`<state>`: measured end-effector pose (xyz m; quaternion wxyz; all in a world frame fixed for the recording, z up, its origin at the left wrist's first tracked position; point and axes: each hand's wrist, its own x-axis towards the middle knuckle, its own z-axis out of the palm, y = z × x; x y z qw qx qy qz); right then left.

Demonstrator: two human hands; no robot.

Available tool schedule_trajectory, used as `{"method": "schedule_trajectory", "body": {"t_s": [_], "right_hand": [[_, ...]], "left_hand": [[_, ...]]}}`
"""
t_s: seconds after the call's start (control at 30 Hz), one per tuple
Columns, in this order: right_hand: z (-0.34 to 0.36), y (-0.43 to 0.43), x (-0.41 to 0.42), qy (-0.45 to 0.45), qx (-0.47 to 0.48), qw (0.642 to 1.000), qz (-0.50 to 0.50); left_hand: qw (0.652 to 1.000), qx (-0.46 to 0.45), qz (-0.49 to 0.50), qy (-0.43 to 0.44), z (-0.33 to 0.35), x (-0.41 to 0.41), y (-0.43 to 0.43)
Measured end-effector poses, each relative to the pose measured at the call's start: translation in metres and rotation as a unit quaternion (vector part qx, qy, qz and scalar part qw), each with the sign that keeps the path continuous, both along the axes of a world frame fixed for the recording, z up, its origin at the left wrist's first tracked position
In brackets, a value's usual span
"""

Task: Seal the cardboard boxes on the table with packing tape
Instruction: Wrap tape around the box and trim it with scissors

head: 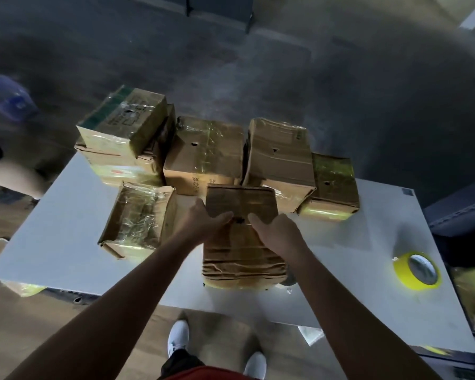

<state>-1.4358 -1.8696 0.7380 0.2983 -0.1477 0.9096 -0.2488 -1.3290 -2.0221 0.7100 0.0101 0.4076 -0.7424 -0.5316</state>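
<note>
A pale, flat table (52, 229) fills the middle of the frame, its near edge running across the lower part. Taped cardboard boxes crowd its far side. At the upper left a bottom box (113, 163) carries another on top. The middle box (203, 154) sits just right of it. Right of centre, a low box (288, 197) lies beneath a larger one. The far-right box (332, 187) touches it. The left front box (137, 218), wrapped in crinkled clear tape, lies alone nearer the left edge. The centre box (242, 250) stands at the near edge. A yellow tape roll (406, 275) lies flat at the lower right, well apart from the boxes.
</note>
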Motion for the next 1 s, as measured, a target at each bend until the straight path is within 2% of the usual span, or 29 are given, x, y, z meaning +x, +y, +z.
{"method": "schedule_trajectory", "body": {"t_s": [0.1,0.2,0.37,0.6,0.67,0.73,0.83,1.0], "right_hand": [[-0.006,-0.014,0.011,0.049,0.002,0.998,-0.025],[-0.010,-0.017,0.010,0.079,0.009,0.996,-0.039],[-0.017,-0.007,0.002,0.065,-0.017,0.996,-0.057],[-0.004,0.007,-0.004,0.058,-0.080,0.994,-0.051],[0.001,0.009,-0.001,0.121,-0.098,0.987,-0.041],[0.006,0.008,0.001,0.136,-0.165,0.975,-0.056],[0.004,0.003,0.000,0.094,-0.220,0.970,-0.053],[-0.008,0.009,-0.013,0.010,-0.172,0.983,-0.068]], "left_hand": [[0.996,0.031,0.085,0.007,-0.003,0.001,0.016],[0.993,0.011,0.108,0.042,-0.007,0.002,0.024],[0.990,0.039,0.134,0.024,-0.010,-0.001,0.034],[0.973,0.120,0.184,0.073,-0.012,0.006,0.026],[0.957,0.161,0.225,0.092,-0.015,0.016,0.019],[0.922,0.264,0.255,0.123,-0.021,0.029,0.013],[0.884,0.387,0.221,0.140,-0.029,0.041,0.013],[0.851,0.452,0.194,0.186,-0.034,0.048,0.020]]}}
